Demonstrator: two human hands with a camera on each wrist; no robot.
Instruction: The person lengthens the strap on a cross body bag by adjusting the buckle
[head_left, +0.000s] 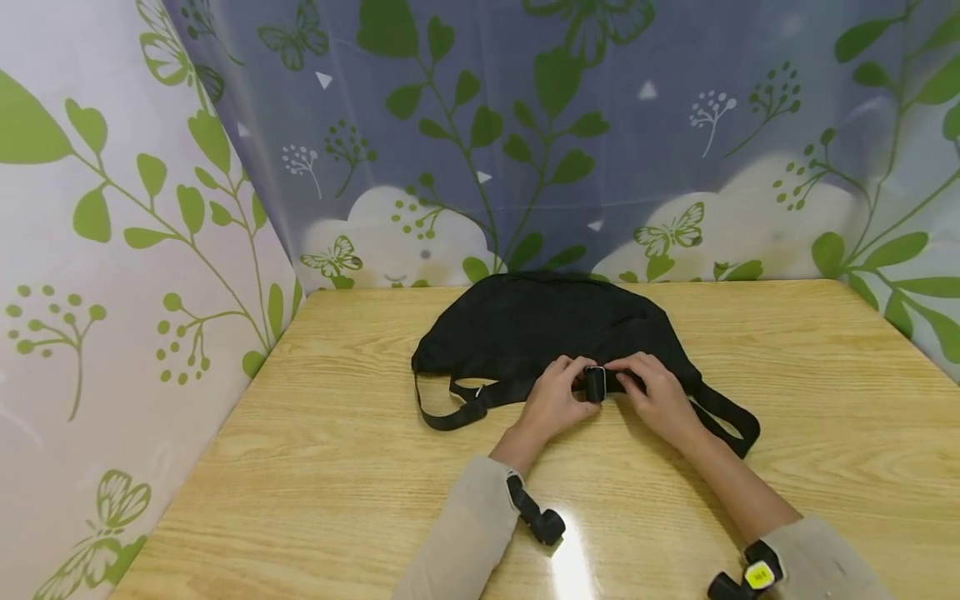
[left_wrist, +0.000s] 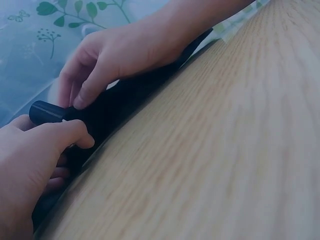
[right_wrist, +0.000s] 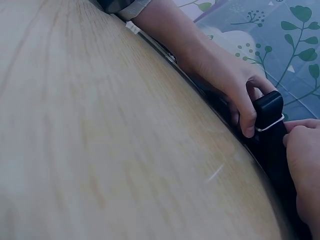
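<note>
A black fabric bag, shaped like a waist or sling bag, lies on the wooden table. Along its near side runs a black webbing strap, bent into a loop at a thin metal slider buckle. My left hand pinches the strap just left of that buckle. From the other side, my right hand grips the strap between thumb and fingers, close to the buckle. Both hands show in the left wrist view, with the strap loop between them. Some fingertips are hidden behind the strap.
A strap end with another small buckle curves out at the bag's left, and a strap loop lies at its right. Behind the wooden table hangs a leaf-patterned cloth, continuing along the left side.
</note>
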